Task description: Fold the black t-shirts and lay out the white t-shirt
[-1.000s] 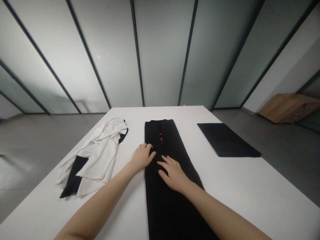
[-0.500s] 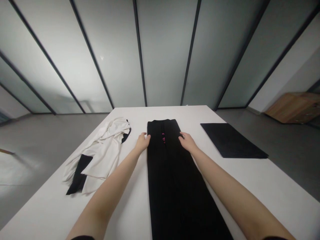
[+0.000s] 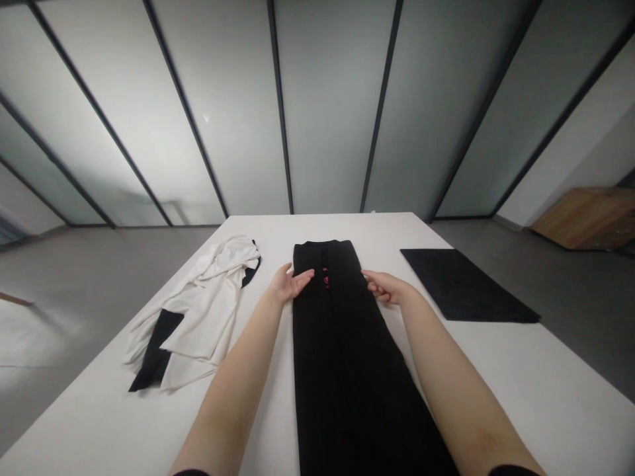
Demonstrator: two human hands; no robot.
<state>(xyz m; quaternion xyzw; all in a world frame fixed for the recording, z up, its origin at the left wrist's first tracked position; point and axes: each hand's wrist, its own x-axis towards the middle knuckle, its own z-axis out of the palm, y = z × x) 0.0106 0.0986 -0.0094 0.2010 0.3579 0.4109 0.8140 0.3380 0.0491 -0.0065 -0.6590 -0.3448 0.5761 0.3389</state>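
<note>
A long black garment [image 3: 342, 370] lies flat down the middle of the white table, with small pink markings near its far end. My left hand [image 3: 288, 284] is at its left edge, palm partly turned up, with outstretched fingers reaching over the cloth. Across from it, my right hand [image 3: 387, 287] has its fingers curled, and the fingertips pinch the garment's right edge. Whether this garment is trousers or something else is not clear from its folded shape.
To the left lies a loose heap of white cloth [image 3: 208, 317] with black parts [image 3: 157, 350]. A neatly folded black cloth [image 3: 461, 284] rests near the right edge of the white table [image 3: 258, 410]. Frosted glass panels stand beyond; a wooden cabinet [image 3: 585, 217] is at far right.
My left hand has turned palm up, its fingers now further over the garment. My right hand has rolled and curled its fingers at the right edge. The garment lies as before.
</note>
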